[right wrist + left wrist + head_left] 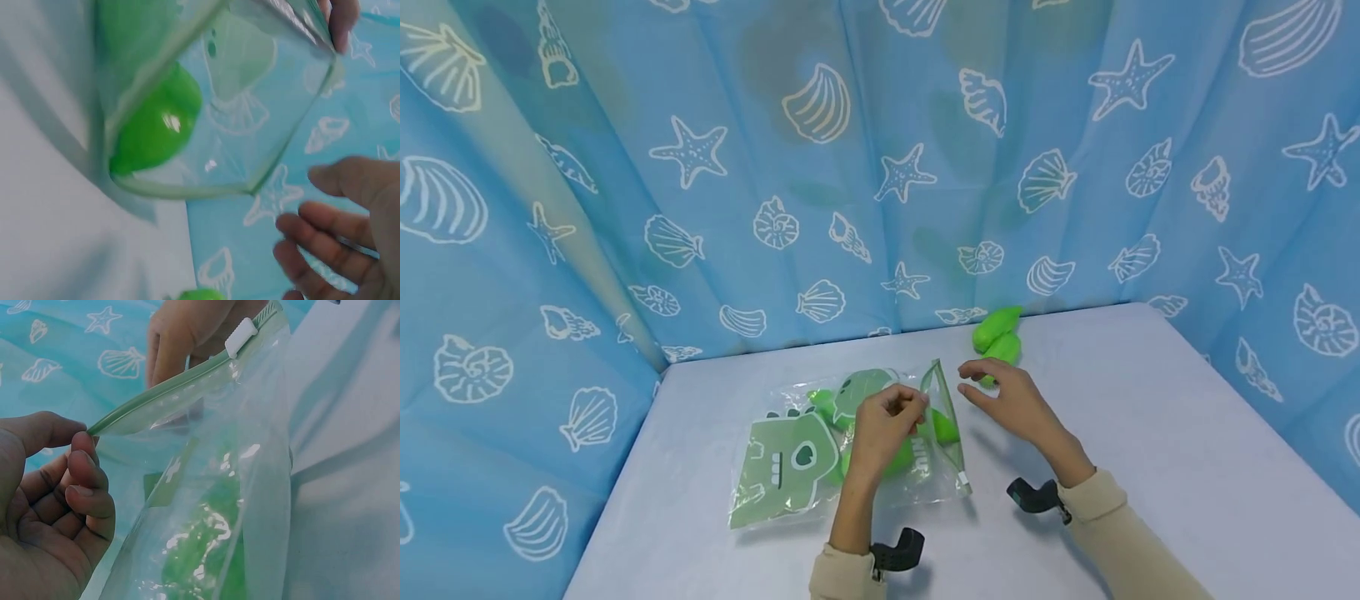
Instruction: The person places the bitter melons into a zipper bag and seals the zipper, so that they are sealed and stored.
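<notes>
A clear zip bag (782, 475) printed with green cartoon dinosaurs lies on the table, its mouth gaping to the right. My left hand (880, 429) pinches the green zip rim (156, 390) between thumb and forefinger, lifting that edge. Several bright green, pointed, fruit-like pieces are inside; one green piece (159, 122) sits just within the mouth. The white slider (240, 339) is at the rim's near end. Just right of the mouth, my right hand (1011, 400) hovers with fingers parted and nothing in them. Behind its fingers, more green pieces (998, 328) lie on the table, partly hidden.
The white table (1150, 433) reaches back to a blue curtain (880, 208) patterned with shells and starfish, which also hangs along both sides. A black wrist camera (898, 550) is on the left wrist, another black camera (1033, 495) on the right.
</notes>
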{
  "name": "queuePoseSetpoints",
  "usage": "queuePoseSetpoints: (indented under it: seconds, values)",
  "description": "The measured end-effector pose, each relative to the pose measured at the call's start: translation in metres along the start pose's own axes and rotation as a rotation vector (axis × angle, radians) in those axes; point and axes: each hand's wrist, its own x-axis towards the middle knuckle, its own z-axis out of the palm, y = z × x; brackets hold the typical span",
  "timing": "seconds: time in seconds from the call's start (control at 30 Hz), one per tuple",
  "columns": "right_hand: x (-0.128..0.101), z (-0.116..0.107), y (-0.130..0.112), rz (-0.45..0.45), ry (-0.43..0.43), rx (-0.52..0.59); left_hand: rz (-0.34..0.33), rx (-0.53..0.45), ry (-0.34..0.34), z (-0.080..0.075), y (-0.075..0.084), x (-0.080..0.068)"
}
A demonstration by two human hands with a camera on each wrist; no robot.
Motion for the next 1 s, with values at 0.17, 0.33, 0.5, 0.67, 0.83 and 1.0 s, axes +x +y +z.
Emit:
queuePoseSetpoints:
  seconds: [0.17, 0.33, 0.5, 0.67, 0.83, 1.0]
  values:
    - [0.012, -0.010, 0.017, 0.104, 0.146, -0.033, -0.021, 0.001, -0.005, 0.000, 0.000, 0.002]
    - [0.022, -0.016, 0.038, 0.243, 0.285, -0.138, -0.022, 0.002, -0.019, 0.000, 0.014, -0.002]
    - [0.027, -0.007, 0.054, 0.385, 0.259, -0.250, -0.037, 0.023, -0.026, -0.003, 0.036, -0.006]
    - [0.030, 0.007, 0.061, 0.438, 0.209, -0.328, -0.033, 0.016, -0.027, -0.004, 0.040, -0.007]
    - [0.030, 0.012, 0.068, 0.500, 0.209, -0.367, -0.013, 0.010, -0.053, -0.002, 0.039, -0.005]
    - [0.027, 0.008, 0.075, 0.523, 0.116, -0.346, -0.019, 0.010, -0.041, -0.002, 0.036, -0.006]
